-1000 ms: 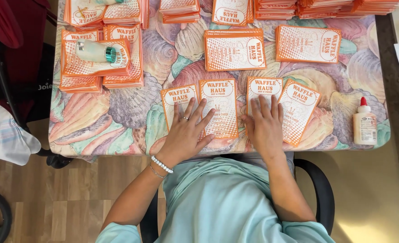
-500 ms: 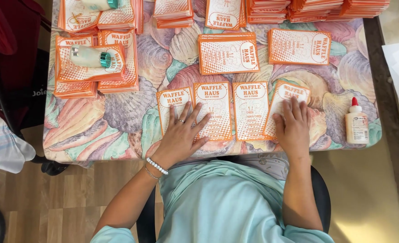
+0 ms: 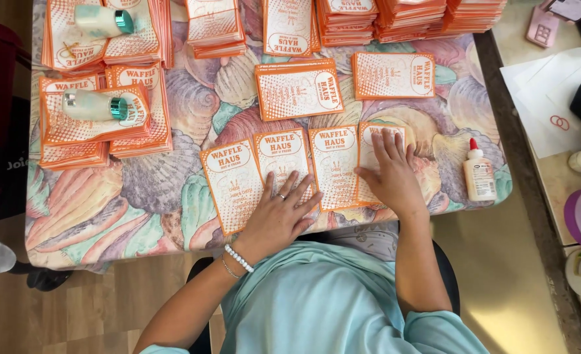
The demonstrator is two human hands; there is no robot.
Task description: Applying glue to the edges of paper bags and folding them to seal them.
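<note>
A row of several orange-and-white printed paper panels (image 3: 333, 164) lies side by side at the near edge of the shell-patterned tablecloth (image 3: 140, 196). My left hand (image 3: 279, 213), with a ring and bead bracelets at the wrist, rests flat with spread fingers on the second panel from the left. My right hand (image 3: 392, 174) presses flat on the rightmost panel. Neither hand grips anything.
A white glue bottle with a red cap (image 3: 479, 174) stands right of my right hand. Stacks of the same orange panels (image 3: 100, 118) fill the left and far side, two weighted by pale bottles (image 3: 97, 105). Two loose panels (image 3: 298, 88) lie mid-table. White papers (image 3: 552, 98) sit on a side counter.
My right hand slid right along the row, from the third panel to the rightmost one. The left hand stayed pressed on its panel. The view moved closer.
</note>
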